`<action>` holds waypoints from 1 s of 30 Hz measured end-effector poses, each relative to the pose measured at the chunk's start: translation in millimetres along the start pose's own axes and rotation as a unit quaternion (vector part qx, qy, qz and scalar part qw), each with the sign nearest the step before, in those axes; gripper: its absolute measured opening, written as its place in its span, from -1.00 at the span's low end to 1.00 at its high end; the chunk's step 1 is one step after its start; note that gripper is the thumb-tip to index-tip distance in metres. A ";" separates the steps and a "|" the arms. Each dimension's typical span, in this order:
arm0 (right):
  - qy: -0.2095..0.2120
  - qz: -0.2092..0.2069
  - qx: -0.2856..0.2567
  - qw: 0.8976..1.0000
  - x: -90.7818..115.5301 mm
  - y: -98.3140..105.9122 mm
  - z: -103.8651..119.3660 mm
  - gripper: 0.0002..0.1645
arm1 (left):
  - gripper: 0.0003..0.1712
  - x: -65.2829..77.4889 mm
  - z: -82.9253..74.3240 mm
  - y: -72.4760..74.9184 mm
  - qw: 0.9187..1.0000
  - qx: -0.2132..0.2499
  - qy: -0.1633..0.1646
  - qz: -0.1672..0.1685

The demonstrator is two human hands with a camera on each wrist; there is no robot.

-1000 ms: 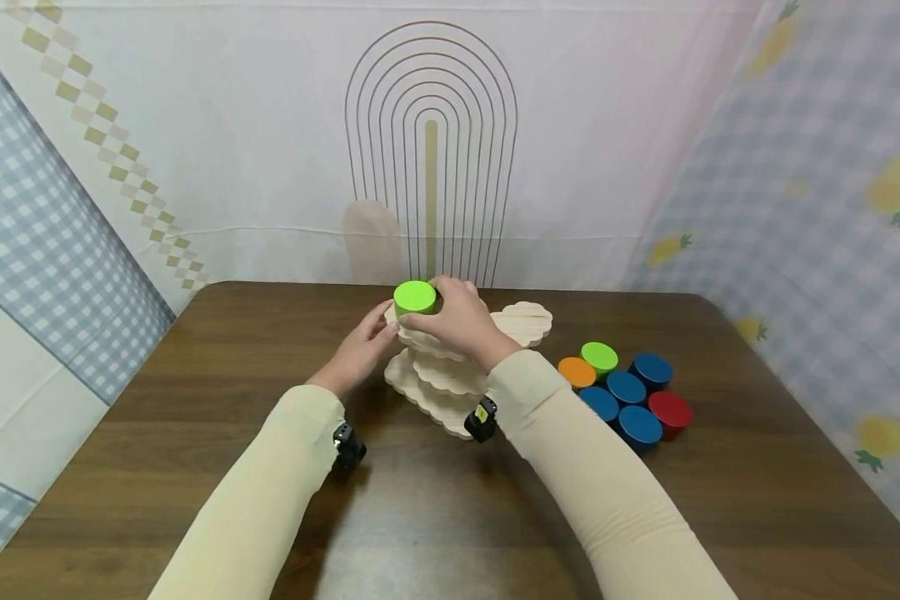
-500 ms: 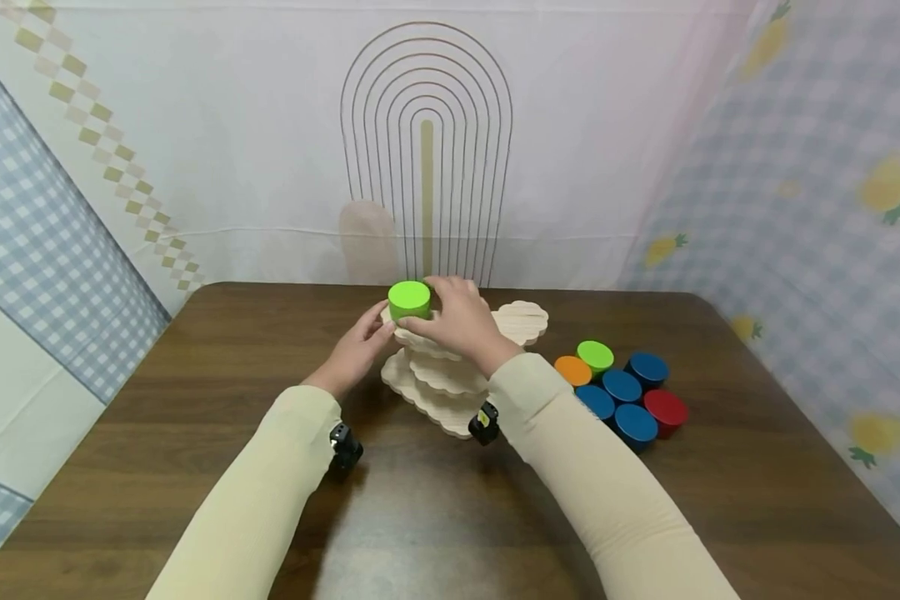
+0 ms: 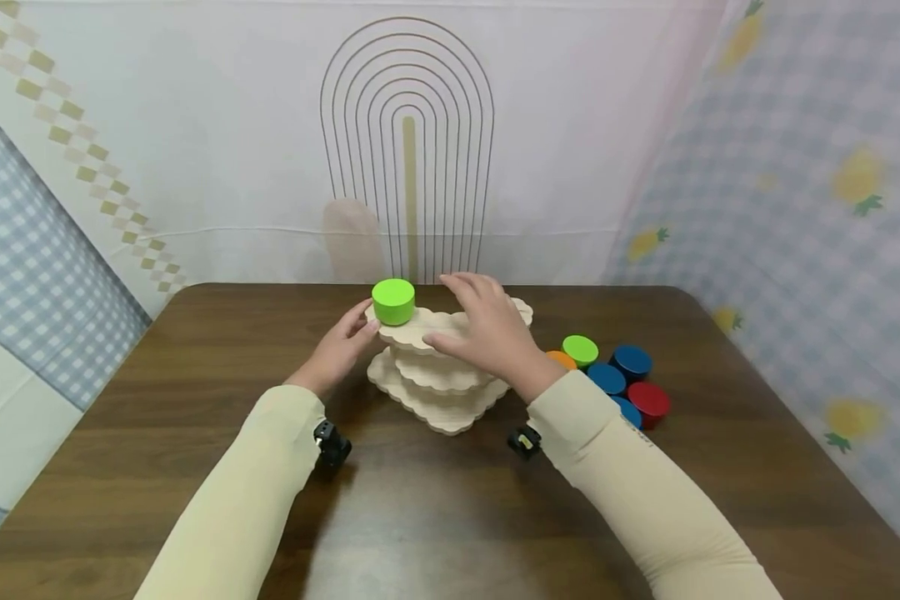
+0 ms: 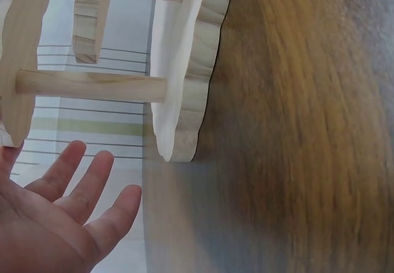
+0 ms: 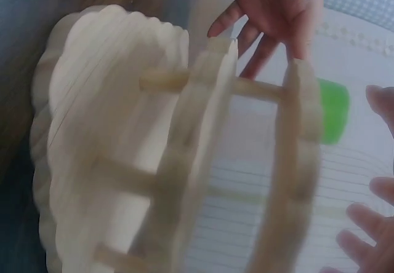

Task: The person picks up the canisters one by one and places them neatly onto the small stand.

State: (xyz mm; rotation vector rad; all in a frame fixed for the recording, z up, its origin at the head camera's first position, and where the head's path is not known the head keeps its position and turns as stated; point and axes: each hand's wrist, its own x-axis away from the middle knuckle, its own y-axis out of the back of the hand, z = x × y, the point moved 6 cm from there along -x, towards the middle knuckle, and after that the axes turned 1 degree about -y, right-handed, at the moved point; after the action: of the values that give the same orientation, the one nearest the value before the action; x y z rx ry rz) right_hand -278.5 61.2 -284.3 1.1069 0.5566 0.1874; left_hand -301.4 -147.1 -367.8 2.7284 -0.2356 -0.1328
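Observation:
A light wooden stand (image 3: 450, 408) with scalloped, cloud-shaped shelves on round dowels (image 4: 92, 85) stands on the table. One bright green cylinder (image 3: 393, 304) sits upright at the left end of its top shelf (image 3: 420, 329). My left hand (image 3: 335, 350) is at that same end, its fingertips right at the shelf edge; in the left wrist view several fingers (image 4: 83, 190) spread loosely below the shelf. Over the right part of the top shelf is my right hand (image 3: 487, 329), fingers and thumb apart, holding nothing and separated from the cylinder.
To the right of the stand is a group of cylinders: another green one (image 3: 580, 351), a red one (image 3: 648, 403), several blue ones (image 3: 632, 362) and an orange one (image 3: 560, 359) partly behind my right arm. A patterned cloth (image 3: 270, 150) hangs behind the brown table (image 3: 225, 375).
My right hand has let go of the green cylinder and moved right, leaving it on the top shelf. My left hand stays at the shelf's left end. The head view has turned slightly right.

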 end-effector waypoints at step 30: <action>-0.076 0.011 -0.020 0.997 100.2 49.4 -115.6 0.10 | -0.29 2.9 -2.8 -0.7 0.999 0.020 0.025 0.013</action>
State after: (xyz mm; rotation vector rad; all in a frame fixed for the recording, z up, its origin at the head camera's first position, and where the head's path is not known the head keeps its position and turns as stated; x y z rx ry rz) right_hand -246.3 216.4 -311.7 1.0791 0.4040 0.1318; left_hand -298.1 -145.9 -365.6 2.7641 -0.2621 -0.0522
